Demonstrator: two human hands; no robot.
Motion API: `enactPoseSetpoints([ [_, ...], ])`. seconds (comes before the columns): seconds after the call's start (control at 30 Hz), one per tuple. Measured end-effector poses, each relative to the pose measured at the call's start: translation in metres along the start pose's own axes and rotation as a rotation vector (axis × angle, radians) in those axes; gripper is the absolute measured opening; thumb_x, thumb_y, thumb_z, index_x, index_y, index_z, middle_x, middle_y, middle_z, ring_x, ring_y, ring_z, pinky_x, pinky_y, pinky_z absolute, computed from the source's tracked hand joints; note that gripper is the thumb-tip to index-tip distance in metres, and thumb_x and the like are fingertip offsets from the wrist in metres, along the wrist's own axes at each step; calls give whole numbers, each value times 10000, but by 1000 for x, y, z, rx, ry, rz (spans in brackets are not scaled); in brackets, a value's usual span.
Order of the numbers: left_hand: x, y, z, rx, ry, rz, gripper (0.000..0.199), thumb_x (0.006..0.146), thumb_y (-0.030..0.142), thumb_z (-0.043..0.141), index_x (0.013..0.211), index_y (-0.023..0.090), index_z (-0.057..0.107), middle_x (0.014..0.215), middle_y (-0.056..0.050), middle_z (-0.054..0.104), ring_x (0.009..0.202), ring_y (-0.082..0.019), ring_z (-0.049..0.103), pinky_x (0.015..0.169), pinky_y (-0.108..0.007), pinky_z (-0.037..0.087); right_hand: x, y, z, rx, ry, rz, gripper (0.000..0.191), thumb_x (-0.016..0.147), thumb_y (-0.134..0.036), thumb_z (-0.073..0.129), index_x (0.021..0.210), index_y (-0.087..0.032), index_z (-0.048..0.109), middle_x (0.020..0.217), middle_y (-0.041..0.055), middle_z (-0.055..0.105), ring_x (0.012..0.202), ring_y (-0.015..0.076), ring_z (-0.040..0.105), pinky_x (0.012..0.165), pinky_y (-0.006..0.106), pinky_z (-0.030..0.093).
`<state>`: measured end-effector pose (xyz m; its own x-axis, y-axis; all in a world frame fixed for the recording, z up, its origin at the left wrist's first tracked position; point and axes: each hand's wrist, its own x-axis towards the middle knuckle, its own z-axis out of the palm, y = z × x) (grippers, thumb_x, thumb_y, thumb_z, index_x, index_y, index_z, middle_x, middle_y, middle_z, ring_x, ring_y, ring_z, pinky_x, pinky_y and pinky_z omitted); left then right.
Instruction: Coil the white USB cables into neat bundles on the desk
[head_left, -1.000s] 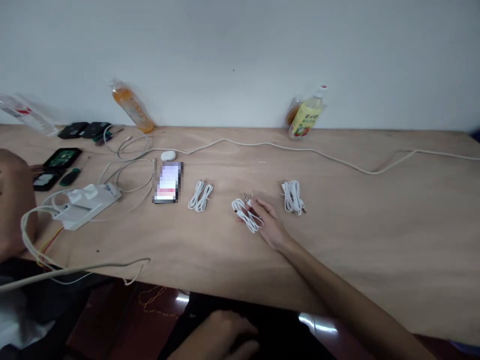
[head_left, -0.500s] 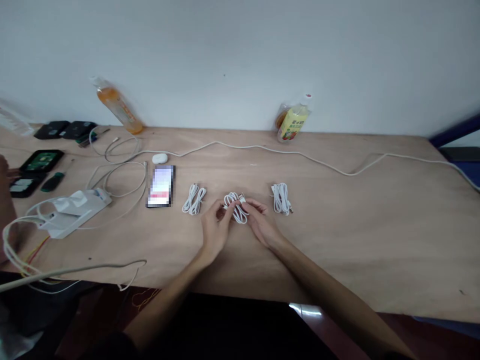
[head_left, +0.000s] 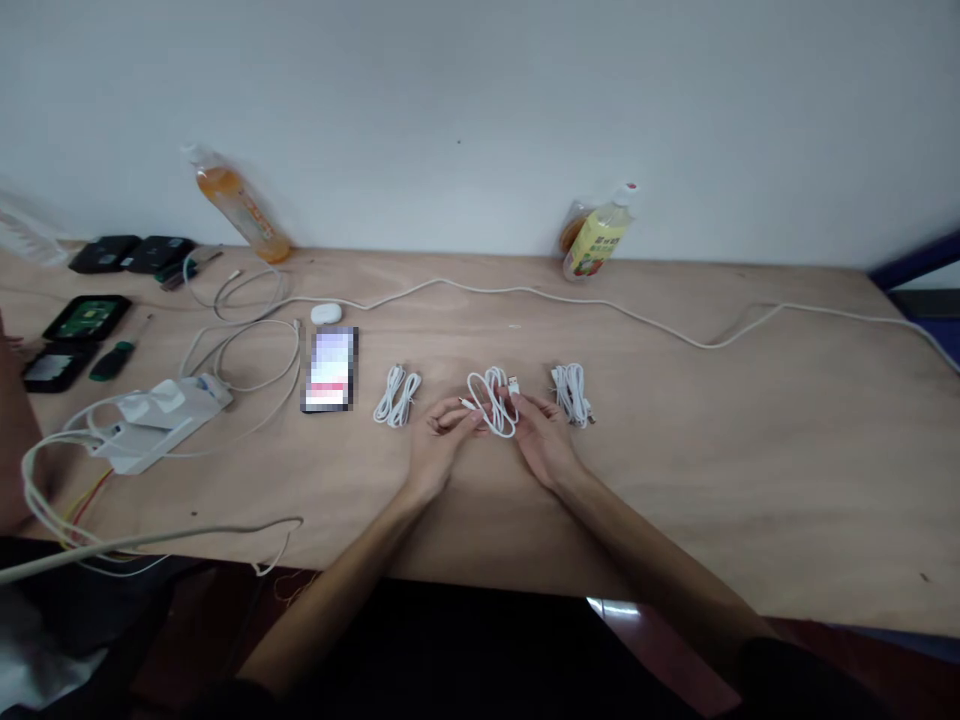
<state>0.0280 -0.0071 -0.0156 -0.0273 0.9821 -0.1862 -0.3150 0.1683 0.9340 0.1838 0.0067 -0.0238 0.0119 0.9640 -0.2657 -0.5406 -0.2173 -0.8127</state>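
Observation:
A coiled white USB cable (head_left: 495, 405) is held between my two hands above the wooden table. My left hand (head_left: 442, 435) pinches one end of it, where a small plug sticks out to the left. My right hand (head_left: 541, 430) grips the other side of the loops, close to the metal USB plug (head_left: 514, 384) that points up. Left of my hands lies a bundled white cable (head_left: 397, 396). Another white cable bundle (head_left: 572, 394) rests just beyond my right hand's fingers.
A phone (head_left: 330, 370) and a white earbud case (head_left: 326, 314) lie to the left. Farther left are a power strip (head_left: 169, 420), loose cables and a screwdriver (head_left: 112, 361). Two bottles, orange (head_left: 244, 210) and yellow-labelled (head_left: 598, 240), stand by the wall. Another person's arm (head_left: 16, 440) shows at the left edge.
My hands have moved slightly apart and the cable's loops have spread open between them. Its USB plug now shows more clearly. The whole view has shifted a little.

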Motion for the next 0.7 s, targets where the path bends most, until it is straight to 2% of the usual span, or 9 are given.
enactPoseSetpoints([
  [0.07, -1, -1, 1, 15, 29, 22, 466, 733, 550, 956, 938, 184, 753, 880, -64, 850, 793, -243, 814, 750, -378, 679, -1, 1, 0, -7, 5, -12, 294, 663, -454, 1015, 842, -281, 859, 935, 25, 864, 923, 250, 781, 960, 447, 615],
  [0.27, -6, 1, 1, 92, 123, 149, 396, 856, 558, 863, 994, 215, 720, 899, -36, 813, 837, -210, 788, 811, -347, 656, -4, 1, 4, -72, 7, -44, 255, 654, -450, 995, 782, -287, 847, 954, 18, 852, 1049, 260, 751, 1076, 431, 547],
  [0.33, -8, 3, 0, 139, 119, 176, 381, 890, 567, 833, 939, 218, 688, 909, -38, 790, 818, -201, 770, 760, -327, 650, -4, 0, 5, -105, 8, -48, 250, 659, -455, 983, 777, -284, 844, 960, 22, 848, 1057, 267, 742, 1066, 428, 538],
  [0.43, -10, 8, -1, 169, 71, 164, 413, 902, 604, 810, 944, 219, 667, 999, -53, 782, 718, -190, 744, 588, -305, 624, -5, -1, 4, -159, 8, -52, 269, 663, -484, 971, 763, -273, 836, 923, 18, 832, 1007, 263, 731, 1010, 413, 542],
  [0.5, -12, 11, -1, 174, 4, 131, 442, 889, 628, 816, 967, 219, 669, 1045, -62, 784, 688, -190, 743, 534, -300, 616, -8, -2, 4, -194, 2, -58, 297, 668, -519, 963, 733, -269, 818, 883, 10, 815, 965, 255, 722, 975, 401, 546],
  [0.63, -17, 17, -1, 137, -170, 21, 505, 886, 702, 792, 936, 219, 656, 1010, -72, 779, 737, -218, 761, 577, -329, 655, -16, -1, 1, -257, -29, -71, 319, 704, -562, 932, 704, -278, 786, 821, 0, 786, 835, 236, 675, 854, 382, 550],
  [0.7, -18, 18, -2, 126, -215, -5, 529, 895, 736, 764, 911, 216, 666, 969, -68, 764, 773, -224, 757, 628, -342, 672, -18, 1, -1, -280, -53, -81, 304, 723, -547, 912, 699, -277, 774, 814, 0, 772, 817, 231, 658, 817, 368, 538],
])
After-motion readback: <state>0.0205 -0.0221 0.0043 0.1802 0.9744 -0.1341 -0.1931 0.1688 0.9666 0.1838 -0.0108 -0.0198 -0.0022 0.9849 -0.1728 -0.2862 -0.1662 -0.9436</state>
